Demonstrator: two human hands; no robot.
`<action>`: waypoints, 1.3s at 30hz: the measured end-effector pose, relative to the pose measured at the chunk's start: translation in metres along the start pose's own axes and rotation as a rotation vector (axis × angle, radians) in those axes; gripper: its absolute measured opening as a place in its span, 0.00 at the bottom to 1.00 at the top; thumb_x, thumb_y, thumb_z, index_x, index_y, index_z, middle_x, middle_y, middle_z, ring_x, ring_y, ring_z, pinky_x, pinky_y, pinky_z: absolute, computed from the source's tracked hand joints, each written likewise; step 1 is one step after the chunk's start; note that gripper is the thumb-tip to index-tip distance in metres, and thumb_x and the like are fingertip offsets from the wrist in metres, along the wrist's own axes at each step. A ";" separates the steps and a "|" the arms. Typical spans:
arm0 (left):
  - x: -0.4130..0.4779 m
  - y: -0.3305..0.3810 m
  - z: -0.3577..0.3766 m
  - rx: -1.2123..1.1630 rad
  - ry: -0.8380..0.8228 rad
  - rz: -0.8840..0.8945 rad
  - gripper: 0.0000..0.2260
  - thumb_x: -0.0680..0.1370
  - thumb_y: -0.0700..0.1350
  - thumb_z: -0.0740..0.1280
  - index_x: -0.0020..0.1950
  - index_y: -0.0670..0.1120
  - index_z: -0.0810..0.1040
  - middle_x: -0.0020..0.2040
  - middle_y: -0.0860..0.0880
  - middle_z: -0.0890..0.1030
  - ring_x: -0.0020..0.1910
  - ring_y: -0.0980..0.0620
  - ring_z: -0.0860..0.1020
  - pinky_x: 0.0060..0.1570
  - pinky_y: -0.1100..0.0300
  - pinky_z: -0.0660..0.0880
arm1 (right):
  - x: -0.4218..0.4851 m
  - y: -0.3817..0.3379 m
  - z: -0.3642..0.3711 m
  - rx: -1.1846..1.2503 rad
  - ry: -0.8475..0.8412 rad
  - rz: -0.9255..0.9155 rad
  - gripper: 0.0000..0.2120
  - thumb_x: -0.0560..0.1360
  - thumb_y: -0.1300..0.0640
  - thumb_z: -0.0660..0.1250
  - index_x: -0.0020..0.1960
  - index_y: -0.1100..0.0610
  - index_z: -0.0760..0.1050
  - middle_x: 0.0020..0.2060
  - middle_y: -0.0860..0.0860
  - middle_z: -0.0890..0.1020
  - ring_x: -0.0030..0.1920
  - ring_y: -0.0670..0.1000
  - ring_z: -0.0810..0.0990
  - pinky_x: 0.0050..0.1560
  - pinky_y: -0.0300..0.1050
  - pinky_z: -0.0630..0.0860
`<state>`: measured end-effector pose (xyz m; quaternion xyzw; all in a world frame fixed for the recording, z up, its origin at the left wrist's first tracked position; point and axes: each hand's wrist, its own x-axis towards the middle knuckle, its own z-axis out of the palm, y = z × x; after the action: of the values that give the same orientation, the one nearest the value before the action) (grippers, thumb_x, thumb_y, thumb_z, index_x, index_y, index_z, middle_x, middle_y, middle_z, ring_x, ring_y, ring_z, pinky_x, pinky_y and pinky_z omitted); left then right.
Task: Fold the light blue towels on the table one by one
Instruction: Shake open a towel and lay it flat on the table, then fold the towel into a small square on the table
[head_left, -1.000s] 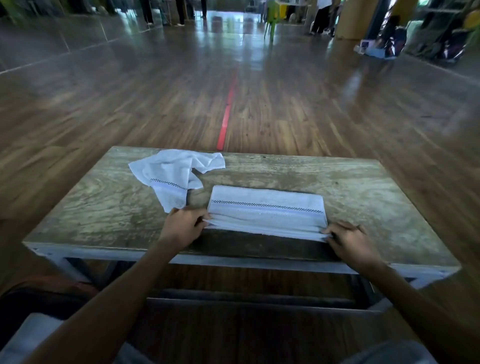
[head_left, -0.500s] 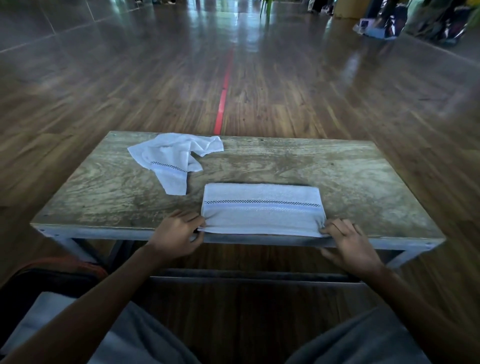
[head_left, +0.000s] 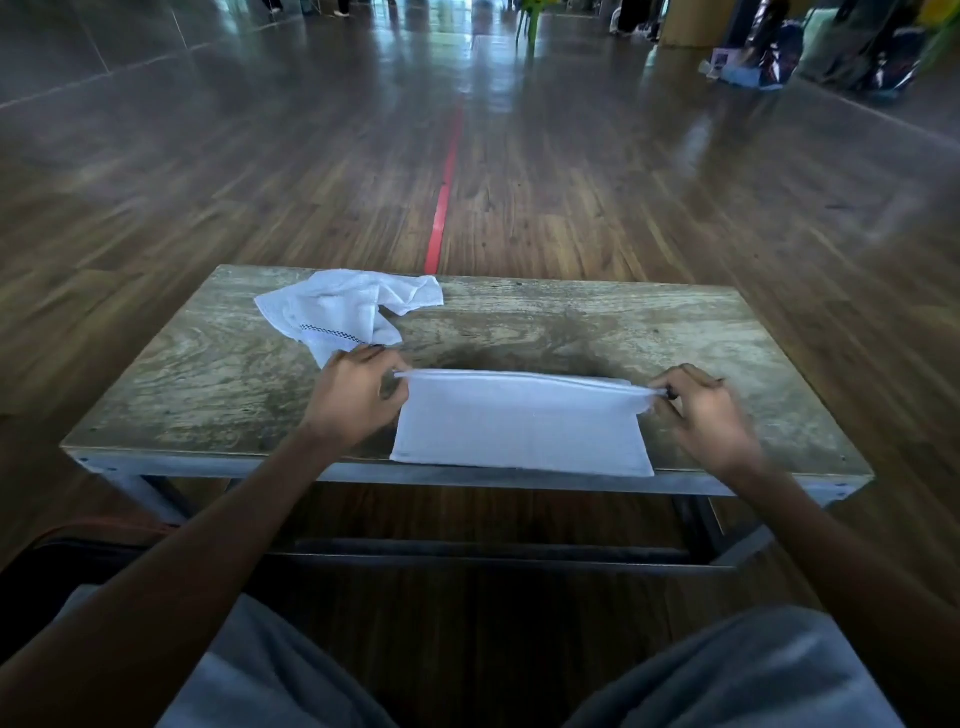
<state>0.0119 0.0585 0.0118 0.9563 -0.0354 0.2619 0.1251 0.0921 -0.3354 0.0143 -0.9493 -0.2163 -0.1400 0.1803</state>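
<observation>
Both hands are on the half-folded light blue towel (head_left: 519, 431), which sits at the near edge of the wooden surface (head_left: 675, 332), about in the middle. The left hand (head_left: 358, 395) pinches the far left corner and the right hand (head_left: 711, 415) pinches the far right corner, fingers curled tight on the cloth. That far edge is pulled taut between them and lifted a bit, while the near edge lies flat along the front rim. A second towel (head_left: 343, 312) lies crumpled at the far left, just past the left hand; can't tell if they touch. A red line (head_left: 441, 208) runs along the wooden floor beyond.
</observation>
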 end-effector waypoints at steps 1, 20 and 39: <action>-0.006 -0.002 0.002 0.015 0.011 0.035 0.04 0.70 0.44 0.67 0.41 0.45 0.79 0.35 0.51 0.80 0.36 0.48 0.79 0.40 0.57 0.71 | -0.007 0.001 0.004 -0.067 0.025 -0.039 0.05 0.73 0.61 0.68 0.49 0.57 0.78 0.44 0.53 0.80 0.43 0.56 0.80 0.45 0.48 0.68; -0.066 -0.008 0.016 0.277 -0.225 0.412 0.10 0.76 0.48 0.60 0.42 0.45 0.79 0.38 0.48 0.80 0.35 0.46 0.79 0.43 0.55 0.64 | -0.055 0.000 0.022 -0.277 -0.224 -0.207 0.12 0.66 0.61 0.77 0.47 0.57 0.78 0.43 0.56 0.83 0.41 0.59 0.82 0.42 0.50 0.77; 0.063 0.009 -0.108 -0.014 -0.149 0.325 0.20 0.78 0.54 0.54 0.52 0.46 0.83 0.39 0.50 0.80 0.36 0.48 0.78 0.40 0.60 0.69 | 0.064 -0.023 -0.129 -0.144 -0.328 -0.128 0.05 0.77 0.54 0.64 0.46 0.52 0.78 0.37 0.48 0.82 0.41 0.52 0.79 0.47 0.47 0.74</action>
<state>0.0112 0.0776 0.1356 0.9538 -0.2006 0.2070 0.0847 0.1125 -0.3447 0.1581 -0.9541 -0.2922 -0.0098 0.0649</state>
